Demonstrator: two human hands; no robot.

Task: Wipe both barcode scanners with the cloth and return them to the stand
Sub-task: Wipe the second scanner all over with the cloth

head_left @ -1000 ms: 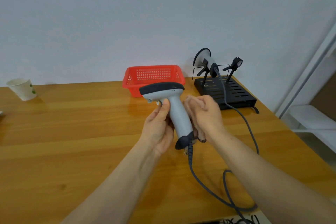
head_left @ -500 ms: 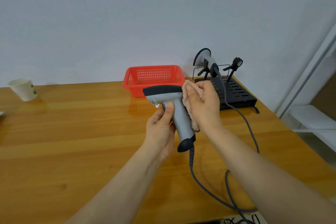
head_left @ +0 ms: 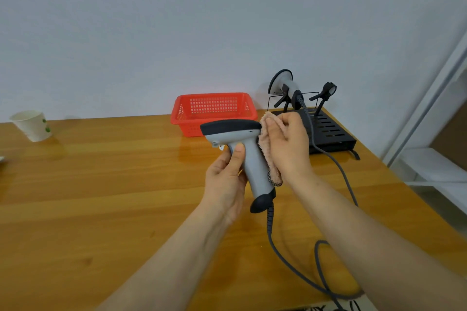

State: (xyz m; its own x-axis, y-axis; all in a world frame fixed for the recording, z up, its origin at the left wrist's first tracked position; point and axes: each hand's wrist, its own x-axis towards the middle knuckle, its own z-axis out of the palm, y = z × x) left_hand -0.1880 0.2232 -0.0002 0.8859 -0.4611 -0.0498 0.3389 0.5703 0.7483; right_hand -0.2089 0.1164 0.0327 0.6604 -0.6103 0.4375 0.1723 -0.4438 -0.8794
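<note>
My left hand point(head_left: 226, 179) grips the handle of a grey barcode scanner point(head_left: 242, 149) with a black top, held upright above the table. My right hand point(head_left: 286, 145) presses a pinkish cloth point(head_left: 269, 156) against the back of the scanner's head and handle. Its grey cable point(head_left: 283, 257) hangs down and loops on the table. A second grey scanner point(head_left: 284, 86) rests on the left holder of the black stand point(head_left: 331, 134) at the back right. The stand's right holder point(head_left: 326, 93) is empty.
A red plastic basket point(head_left: 213, 111) stands behind the held scanner, by the wall. A white paper cup point(head_left: 32, 125) sits at the far left. The wooden table point(head_left: 101, 197) ends at the right, where a white shelf point(head_left: 434, 166) stands.
My right hand with the cloth has slid up from the scanner's handle to the back of its head. The scanner has tilted and shifted slightly right.
</note>
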